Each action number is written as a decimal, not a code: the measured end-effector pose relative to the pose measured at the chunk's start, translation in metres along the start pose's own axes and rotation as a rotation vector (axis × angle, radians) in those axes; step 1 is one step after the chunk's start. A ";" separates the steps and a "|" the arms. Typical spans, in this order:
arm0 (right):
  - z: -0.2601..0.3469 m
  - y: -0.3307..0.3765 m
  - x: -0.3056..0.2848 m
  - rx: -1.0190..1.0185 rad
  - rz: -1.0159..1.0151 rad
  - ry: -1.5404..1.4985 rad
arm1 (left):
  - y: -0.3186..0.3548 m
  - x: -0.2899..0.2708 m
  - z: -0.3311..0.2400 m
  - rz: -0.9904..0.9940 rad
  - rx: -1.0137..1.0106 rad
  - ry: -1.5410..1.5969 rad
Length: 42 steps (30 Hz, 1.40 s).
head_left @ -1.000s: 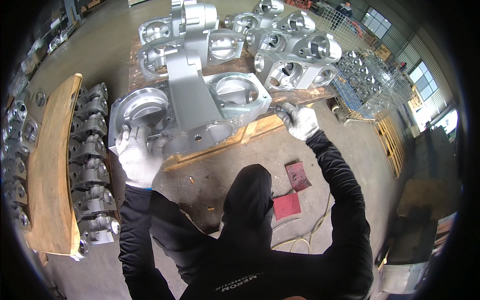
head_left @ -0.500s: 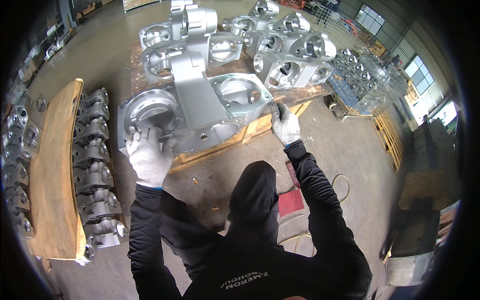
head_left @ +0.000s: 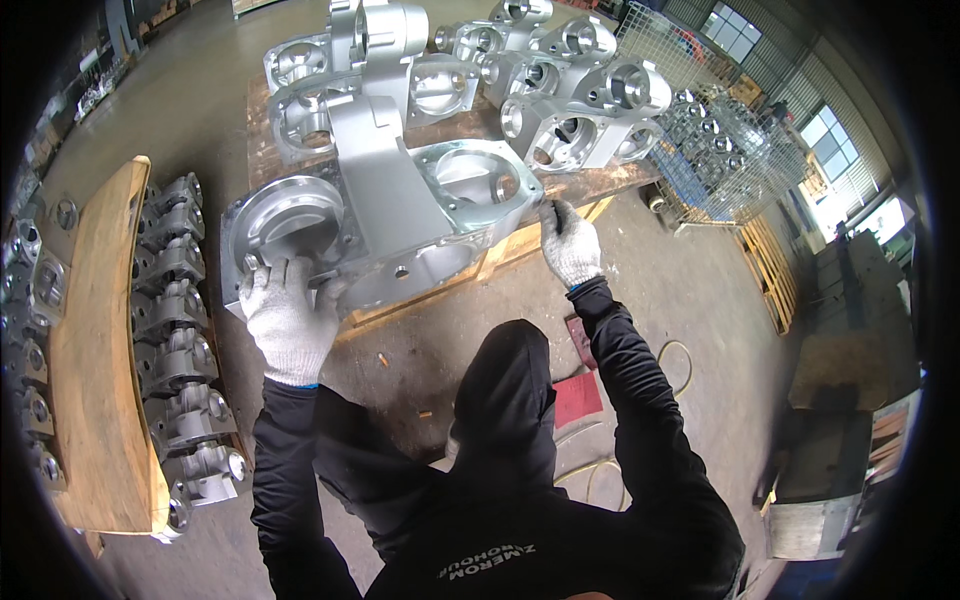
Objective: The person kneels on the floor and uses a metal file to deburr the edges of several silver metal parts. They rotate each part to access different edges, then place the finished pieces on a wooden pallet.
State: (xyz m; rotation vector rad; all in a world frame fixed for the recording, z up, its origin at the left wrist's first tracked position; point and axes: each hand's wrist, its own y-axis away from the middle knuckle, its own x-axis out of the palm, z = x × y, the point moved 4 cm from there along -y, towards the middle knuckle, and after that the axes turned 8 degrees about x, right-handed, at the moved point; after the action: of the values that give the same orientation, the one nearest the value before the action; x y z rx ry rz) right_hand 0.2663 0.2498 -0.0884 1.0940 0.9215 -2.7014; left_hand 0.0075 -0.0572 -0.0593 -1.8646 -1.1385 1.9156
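A large silver metal casting (head_left: 400, 220) with two round openings and an upright arm lies at the front of a wooden pallet (head_left: 505, 258). My left hand (head_left: 285, 315), in a white knit glove, grips the casting's near left rim below the left round opening. My right hand (head_left: 568, 243), gloved the same way, is closed on the casting's near right corner. Both forearms wear black sleeves. Whether the right hand also holds a small tool is hidden by the glove.
More silver housings (head_left: 590, 120) crowd the pallet's far side. On the left, rows of smaller castings (head_left: 175, 330) flank a curved wooden plank (head_left: 95, 370). A wire basket (head_left: 720, 150) of small parts stands right. A red flat piece (head_left: 578, 395) and a yellow hose (head_left: 680, 360) lie on the concrete floor.
My right hand has shifted a little left along the casting's edge to its corner. The left hand has stayed on the near left rim, and the casting has not visibly moved.
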 end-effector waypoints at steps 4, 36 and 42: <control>0.007 0.001 0.002 0.036 0.047 0.162 | 0.000 -0.002 -0.003 -0.128 0.102 -0.052; 0.097 0.063 0.005 -0.142 -0.069 0.482 | 0.004 -0.001 0.002 -0.202 0.077 0.090; 0.109 0.074 0.009 -0.183 -0.066 0.471 | 0.004 -0.002 0.003 -0.193 0.082 0.094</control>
State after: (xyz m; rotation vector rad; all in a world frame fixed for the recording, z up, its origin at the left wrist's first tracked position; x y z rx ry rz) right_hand 0.2154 0.1292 -0.0703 1.7188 1.2549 -2.3799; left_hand 0.0061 -0.0617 -0.0607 -1.7141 -1.1469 1.7250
